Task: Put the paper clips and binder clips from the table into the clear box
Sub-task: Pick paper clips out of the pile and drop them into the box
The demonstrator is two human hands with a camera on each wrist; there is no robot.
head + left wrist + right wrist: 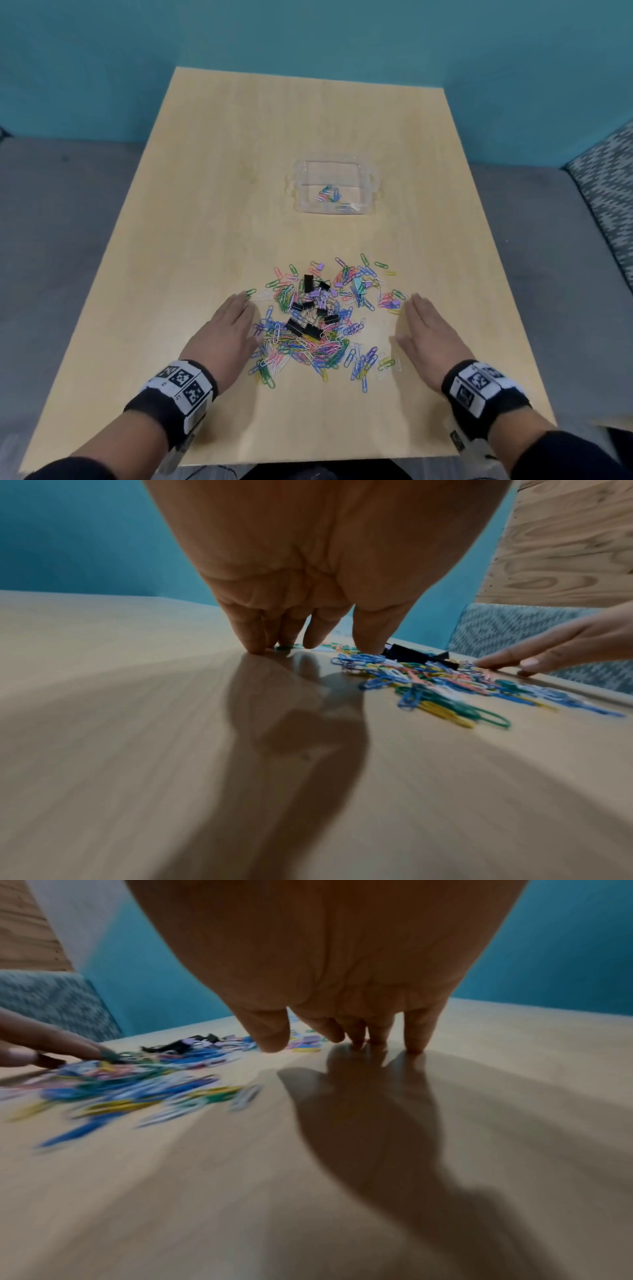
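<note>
A heap of coloured paper clips (308, 339) mixed with black and purple binder clips (303, 327) lies on the wooden table (205, 171) between my hands. My left hand (233, 325) stands on its edge at the heap's left side, fingers straight, fingertips (255, 647) on the tabletop. My right hand (419, 329) stands the same way at the heap's right side, its fingertips (414, 1047) down on the wood. Neither hand holds anything. The clear box (368, 186) sits further back, with a few paper clips (329, 194) inside.
The table's front edge (308, 460) is close to my wrists. A grey bench (61, 222) runs behind the table on both sides, with a patterned cushion (606, 178) at the right. A teal wall (308, 34) stands behind.
</note>
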